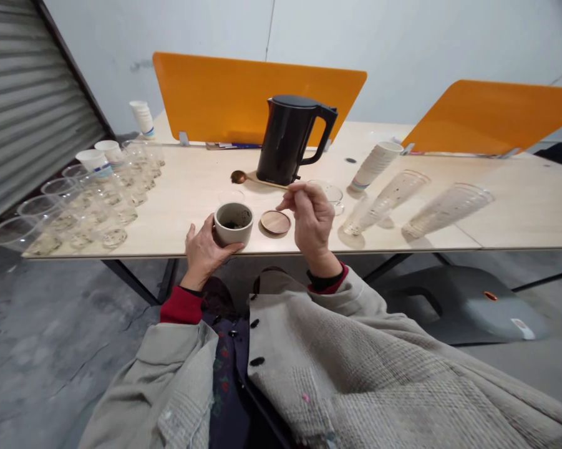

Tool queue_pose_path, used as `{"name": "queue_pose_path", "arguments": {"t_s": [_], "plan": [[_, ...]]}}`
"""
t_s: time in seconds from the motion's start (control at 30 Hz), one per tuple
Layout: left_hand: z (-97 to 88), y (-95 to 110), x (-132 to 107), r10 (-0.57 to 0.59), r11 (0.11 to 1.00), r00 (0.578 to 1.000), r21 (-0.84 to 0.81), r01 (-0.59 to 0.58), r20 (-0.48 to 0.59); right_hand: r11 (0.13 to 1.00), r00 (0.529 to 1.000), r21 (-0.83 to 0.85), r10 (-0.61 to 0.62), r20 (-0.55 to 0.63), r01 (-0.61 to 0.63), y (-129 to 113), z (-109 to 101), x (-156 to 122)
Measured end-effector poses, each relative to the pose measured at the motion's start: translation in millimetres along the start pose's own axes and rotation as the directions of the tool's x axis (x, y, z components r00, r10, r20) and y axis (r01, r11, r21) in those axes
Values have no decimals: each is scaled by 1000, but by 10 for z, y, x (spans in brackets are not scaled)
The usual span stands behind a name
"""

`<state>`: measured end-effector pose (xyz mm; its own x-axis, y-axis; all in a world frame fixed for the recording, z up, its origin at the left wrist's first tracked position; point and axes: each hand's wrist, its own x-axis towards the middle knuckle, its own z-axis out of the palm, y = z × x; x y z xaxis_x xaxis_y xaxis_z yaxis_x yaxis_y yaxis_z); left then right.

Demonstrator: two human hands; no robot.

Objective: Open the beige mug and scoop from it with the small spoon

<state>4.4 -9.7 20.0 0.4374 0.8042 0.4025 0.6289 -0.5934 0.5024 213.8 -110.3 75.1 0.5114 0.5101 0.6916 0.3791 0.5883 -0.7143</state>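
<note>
My left hand (208, 252) is wrapped around a small grey-beige cup (234, 236) at the table's front edge, with dark loose bits inside that look like tea leaves. Pinched in my right hand (311, 218) is the handle end of a long wooden spoon (267, 183). Its bowl points left, beyond the cup, and carries something brown. Between my hands a round wooden lid or coaster (276, 222) lies flat on the table. Partly hidden behind my right hand stands a clear glass mug (333, 194).
A black electric kettle (285, 140) stands behind the spoon, before an orange divider (215, 93). Several clear cups (82, 206) holding small bits crowd the left side. Stacked paper cups (377, 165) and leaning stacks of clear plastic cups (449, 209) are on the right.
</note>
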Motion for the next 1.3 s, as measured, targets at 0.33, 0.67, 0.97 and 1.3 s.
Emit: {"name": "queue_pose_path", "arguments": {"t_s": [0.33, 0.67, 0.97, 1.3], "plan": [[-11, 6, 10, -2, 1000, 1000, 9, 2, 6, 982, 984, 63, 176, 5, -176, 22, -42, -16], [-9, 6, 8, 6, 1000, 1000, 16, -6, -4, 995, 994, -95, 40, 103, -30, 259, 222, 220], [-24, 0, 13, 6, 1000, 1000, 10, -7, 20, 998, 985, 0, 68, -159, -68, 244, -193, 306], [4, -28, 31, 2, 1000, 1000, 6, -1, -21, 900, 878, -411, -73, -473, -147, 237, -1357, 291]]}}
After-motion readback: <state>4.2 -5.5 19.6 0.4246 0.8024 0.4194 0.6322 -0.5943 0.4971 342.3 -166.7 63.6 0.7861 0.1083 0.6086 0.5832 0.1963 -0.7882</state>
